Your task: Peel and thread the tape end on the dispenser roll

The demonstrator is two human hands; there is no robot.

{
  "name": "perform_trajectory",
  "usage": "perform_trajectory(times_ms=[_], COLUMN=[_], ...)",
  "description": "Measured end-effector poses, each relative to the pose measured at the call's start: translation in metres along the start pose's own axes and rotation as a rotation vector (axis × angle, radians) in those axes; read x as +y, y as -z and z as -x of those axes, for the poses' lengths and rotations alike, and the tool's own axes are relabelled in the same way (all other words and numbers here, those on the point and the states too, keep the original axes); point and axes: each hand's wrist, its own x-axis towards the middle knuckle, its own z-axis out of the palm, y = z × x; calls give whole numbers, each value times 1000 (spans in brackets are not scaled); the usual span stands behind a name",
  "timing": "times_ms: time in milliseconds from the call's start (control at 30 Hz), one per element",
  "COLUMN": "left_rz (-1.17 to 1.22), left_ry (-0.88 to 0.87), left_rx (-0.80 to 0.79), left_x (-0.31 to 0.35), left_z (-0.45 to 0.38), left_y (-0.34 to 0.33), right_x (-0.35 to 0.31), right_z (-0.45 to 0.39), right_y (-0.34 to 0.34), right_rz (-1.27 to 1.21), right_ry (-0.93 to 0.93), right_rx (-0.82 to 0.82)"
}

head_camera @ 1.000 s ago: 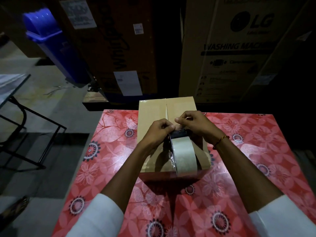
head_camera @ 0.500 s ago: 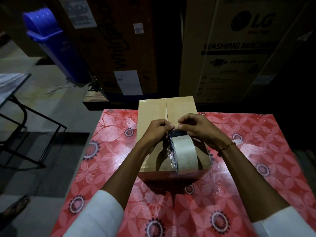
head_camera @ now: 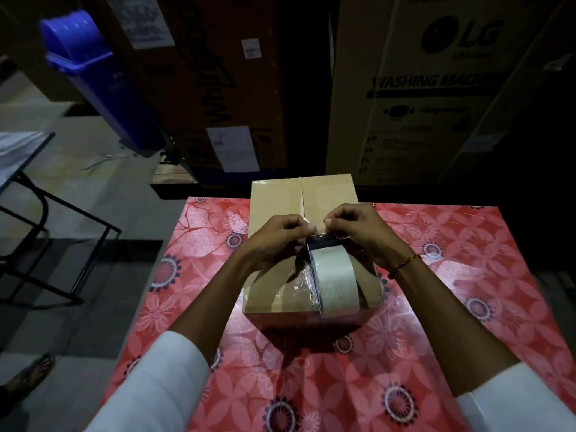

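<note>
**TAPE END AT BOX SEAM: HAND/ROLL GEOMETRY**

Head view:

- Cardboard box (head_camera: 274, 198) on red floral table (head_camera: 467, 244), flaps closed, centre seam running away from person. Contents not visible.
- Tape roll (head_camera: 335, 282) upright on edge atop box, near half, approx. over seam. Roll axis across seam; band faces camera. Dark dispenser part at roll's far top edge.
- Left hand (head_camera: 274, 241) just left of roll, fingers curled, thumb and forefinger pinching clear tape end at far top of roll.
- Right hand (head_camera: 361, 232) just right of roll, fingers curled, pinching same tape end from opp. side. Fingertips of both hands nearly touching above seam.
- Roll lies directly below and toward person from both pinch pts; both hands equally near.
- Free seam length extends beyond hands toward box far edge.
- Behind table: LG washing-machine carton (head_camera: 436, 88), second large carton (head_camera: 212, 88), blue bin (head_camera: 93, 73).
</note>
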Motion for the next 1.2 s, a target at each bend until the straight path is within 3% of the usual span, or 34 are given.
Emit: perform_trajectory(times_ms=[133, 300, 467, 800, 1200], left_rz=[131, 36, -12, -71, 44], left_ry=[11, -104, -141, -113, -37], left_rx=[-76, 138, 175, 197, 121], left_x=[1, -11, -9, -5, -4], left_z=[4, -3, -3, -6, -5], left_y=[6, 3, -1, -2, 6], right_x=[0, 0, -1, -1, -6], right_z=[4, 5, 5, -2, -7], right_y=[-1, -4, -1, 16, 6], right_rz=[-75, -89, -105, -228, -55], right_ry=[0, 7, 13, -119, -17], right_rx=[31, 50, 27, -116, -70])
